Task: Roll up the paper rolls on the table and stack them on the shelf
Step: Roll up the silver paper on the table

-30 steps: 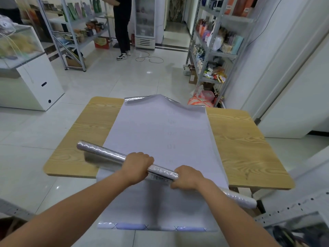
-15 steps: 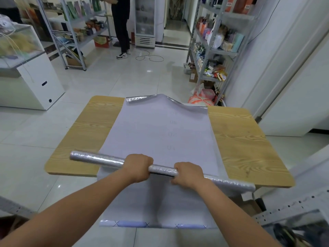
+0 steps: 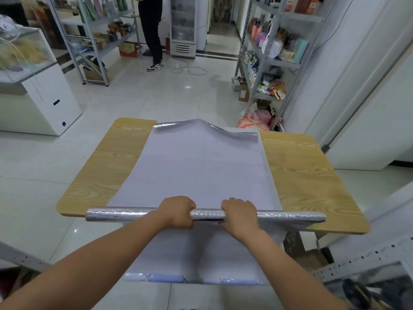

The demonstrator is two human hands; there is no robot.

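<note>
A silver foil-backed paper roll [image 3: 116, 215] lies crosswise at the near edge of the wooden table [image 3: 308, 175]. My left hand [image 3: 177, 211] and my right hand [image 3: 240, 212] both grip the roll near its middle, fingers curled over its top. A white unrolled sheet [image 3: 196, 166] covers the table's middle, its far end curling up and showing the silver side. Another length of the sheet hangs off the near edge, down towards the floor, below my arms.
A metal shelf [image 3: 274, 61] full of goods stands beyond the table at the right. Another shelf [image 3: 96, 39] and a white cabinet [image 3: 42, 99] are at the left. A person [image 3: 153, 30] stands far back. A perforated shelf rail [image 3: 366, 258] is at the lower right.
The roll has swung from a slant to lie level along the table's near edge. Both hands have stayed on it and moved slightly apart.
</note>
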